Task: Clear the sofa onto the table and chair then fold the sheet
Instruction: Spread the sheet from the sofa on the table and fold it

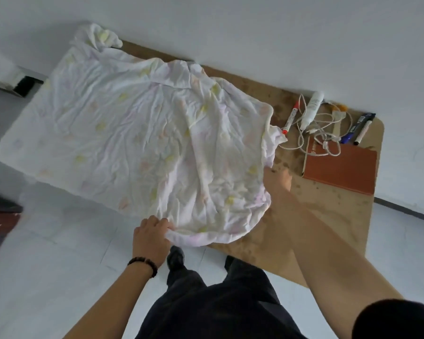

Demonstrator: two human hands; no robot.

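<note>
So the brown counter takes up most of the view, running from beyond the left hand out past the right one. Nearly all of it is covered by the sheet, which is white with faint yellow and pink blotches and pretty wrinkled. The sheet lies spread flat from both hands away to the far left, with one corner bunched up at the far end and a fold flipped over near the middle of the far edge.

The left hand is at the sheet's near hem, fingers curled into the fabric and gathering a bit of it (there's a dark bead bracelet on that wrist). The right hand sits at the sheet's right edge where the cloth meets bare counter. It's motion-blurred, so I honestly can't tell if it's gripping the edge or just touching it.

Everything else is on the bare patch beyond and to the right of the right hand:
- a reddish-brown notebook, closest to it
- a tangled white cable, partly draped over the notebook's far corner
- a white bottle lying on its side among the cable loops
- a blue pen and a black-tipped marker, side by side farthest right
- a red-capped marker, just beside the sheet's corner
</note>
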